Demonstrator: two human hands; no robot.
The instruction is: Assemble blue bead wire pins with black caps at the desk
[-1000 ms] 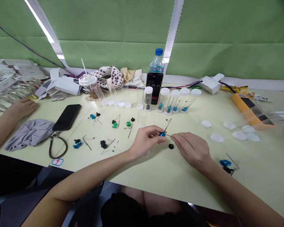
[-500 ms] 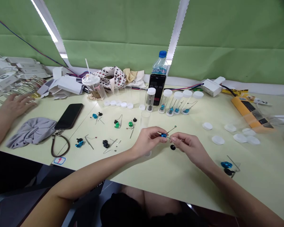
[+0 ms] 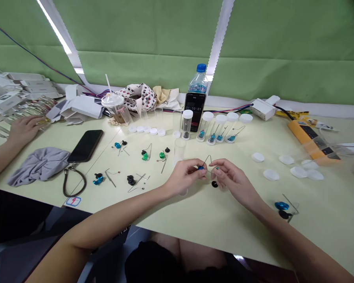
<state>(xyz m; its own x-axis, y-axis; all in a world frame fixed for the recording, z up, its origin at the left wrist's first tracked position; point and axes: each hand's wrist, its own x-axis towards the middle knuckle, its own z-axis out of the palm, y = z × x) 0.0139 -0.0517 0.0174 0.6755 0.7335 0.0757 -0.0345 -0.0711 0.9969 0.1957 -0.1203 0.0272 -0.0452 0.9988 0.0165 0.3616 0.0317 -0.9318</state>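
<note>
My left hand [image 3: 186, 175] is closed, pinching a small blue metal part [image 3: 200, 168] between thumb and fingertips. A thin bent wire [image 3: 209, 158] rises from the blue part in a sharp peak and comes down to my right hand [image 3: 230, 177]. The fingers of that hand are closed on the wire near a small green bead [image 3: 216, 168]. Just below the fingertips lies a black round part [image 3: 214, 184] on the table. A clear tube [image 3: 179, 150] stands behind my left hand, and a white disc [image 3: 183, 192] shows partly beneath it.
Capped tubes [image 3: 207, 127] with blue parts stand behind my hands, by a phone timer [image 3: 194, 110] and water bottle [image 3: 198, 83]. Part sets [image 3: 145, 153] lie left; white caps [image 3: 270, 175] and another blue part [image 3: 281, 206] lie right. Another person's hand [image 3: 23, 129] is at far left.
The wire, earlier pointing up to the right with its bead free, now peaks between my hands with the bead at my right fingertips. The other person's hand has shifted slightly.
</note>
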